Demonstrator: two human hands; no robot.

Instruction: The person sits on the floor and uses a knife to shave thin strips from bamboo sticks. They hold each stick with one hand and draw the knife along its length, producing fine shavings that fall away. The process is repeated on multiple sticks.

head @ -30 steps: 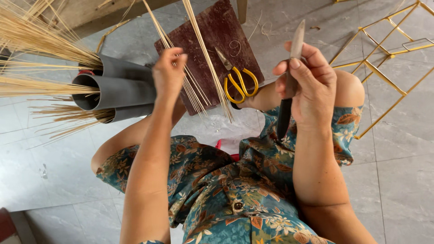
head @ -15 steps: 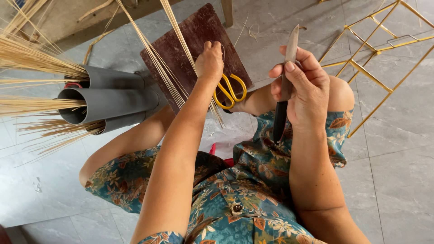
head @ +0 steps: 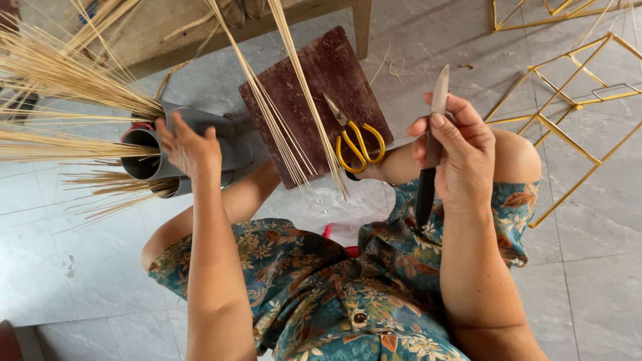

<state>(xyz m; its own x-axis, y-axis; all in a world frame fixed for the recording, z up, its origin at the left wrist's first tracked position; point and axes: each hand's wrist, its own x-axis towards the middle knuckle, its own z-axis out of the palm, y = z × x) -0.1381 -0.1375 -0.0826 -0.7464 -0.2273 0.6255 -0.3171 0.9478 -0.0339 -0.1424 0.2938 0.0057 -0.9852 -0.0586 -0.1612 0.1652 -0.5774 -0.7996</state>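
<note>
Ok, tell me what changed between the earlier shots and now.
The left hand moved leftward, off the thin sticks lying across the dark board, onto the grey tubes that hold straw bundles. It has let go of the sticks. The right hand keeps its grip on the knife, blade up. The yellow scissors remain on the board.

Grey pipes (head: 200,144) lying stacked on tiled floor, open ends facing left, holding pale straw bundles (head: 60,87). Black-handled knife (head: 430,147) standing upright, blade pointing up.
</note>
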